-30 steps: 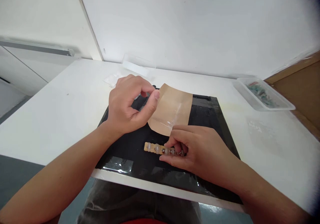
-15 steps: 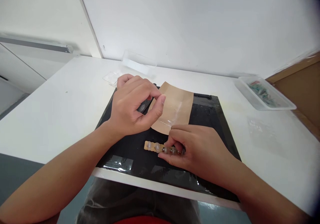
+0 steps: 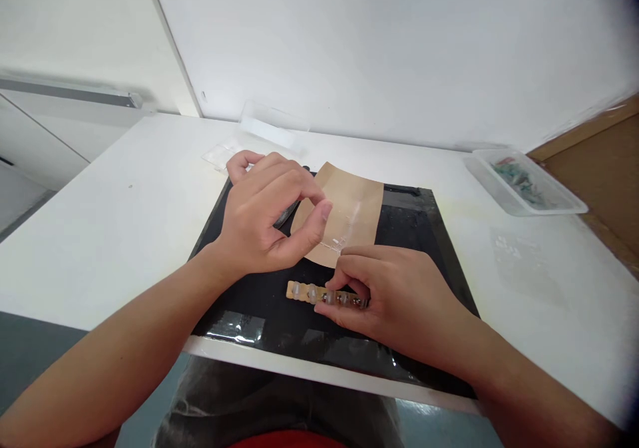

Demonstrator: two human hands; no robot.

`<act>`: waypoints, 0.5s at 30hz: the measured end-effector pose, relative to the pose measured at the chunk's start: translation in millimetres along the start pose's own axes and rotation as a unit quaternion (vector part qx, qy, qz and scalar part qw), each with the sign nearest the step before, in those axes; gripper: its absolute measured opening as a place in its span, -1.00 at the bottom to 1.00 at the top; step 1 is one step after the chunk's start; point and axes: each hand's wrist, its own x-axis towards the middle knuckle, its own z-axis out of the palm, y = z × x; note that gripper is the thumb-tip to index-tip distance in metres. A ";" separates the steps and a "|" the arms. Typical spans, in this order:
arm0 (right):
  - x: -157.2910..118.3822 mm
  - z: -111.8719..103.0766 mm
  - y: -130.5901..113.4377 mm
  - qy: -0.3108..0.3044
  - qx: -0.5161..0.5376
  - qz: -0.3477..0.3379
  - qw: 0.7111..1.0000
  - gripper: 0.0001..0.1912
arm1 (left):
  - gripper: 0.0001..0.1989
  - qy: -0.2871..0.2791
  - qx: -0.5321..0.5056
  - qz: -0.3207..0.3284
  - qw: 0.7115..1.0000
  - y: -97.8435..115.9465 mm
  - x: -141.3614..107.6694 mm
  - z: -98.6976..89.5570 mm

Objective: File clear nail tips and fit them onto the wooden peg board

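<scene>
My right hand point(image 3: 394, 291) grips a narrow tan strip point(image 3: 290, 289) between thumb and fingers. Several small clear pieces point(image 3: 312, 293) stand in a row along it, and shiny metallic bits show near my fingers. The strip's right end is hidden by that hand. Above it and to the left, my left hand point(image 3: 272, 215) is raised with thumb and index fingertip pinched together; whatever may be between them is too small to see. Just beyond lies a sheet of brown paper point(image 3: 354, 202), with tiny clear bits point(image 3: 337, 241) scattered near its lower end.
A glossy black mat point(image 3: 409, 235) covers the front of the white table point(image 3: 164, 168). A dark object point(image 3: 287, 216) is partly hidden behind my left hand. At the back stands a clear plastic tray point(image 3: 269, 128). On the right is a clear bin point(image 3: 529, 185) holding greenish items.
My left hand has lowered very slightly, its thumb and index fingertip still close together. The right hand keeps its hold on the strip. The whole view has shifted a little.
</scene>
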 end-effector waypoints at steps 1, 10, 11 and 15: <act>-0.2 0.2 0.0 -0.001 -0.001 0.000 1.000 -0.81 | -0.86 -0.003 -0.001 -0.003 1.000 0.2 0.0 -0.2; -1.4 1.1 0.2 -0.009 -0.016 -0.003 1.000 -0.81 | -0.83 -0.003 -0.006 -0.002 1.000 1.0 0.2 -0.8; -1.3 1.0 0.2 -0.010 -0.017 -0.003 1.000 -0.81 | -0.82 -0.006 -0.005 -0.005 1.000 1.2 0.2 -0.8; -0.9 1.4 0.2 -0.013 -0.017 -0.001 1.000 -0.79 | -0.81 -0.008 -0.004 -0.008 1.000 1.9 0.2 -1.4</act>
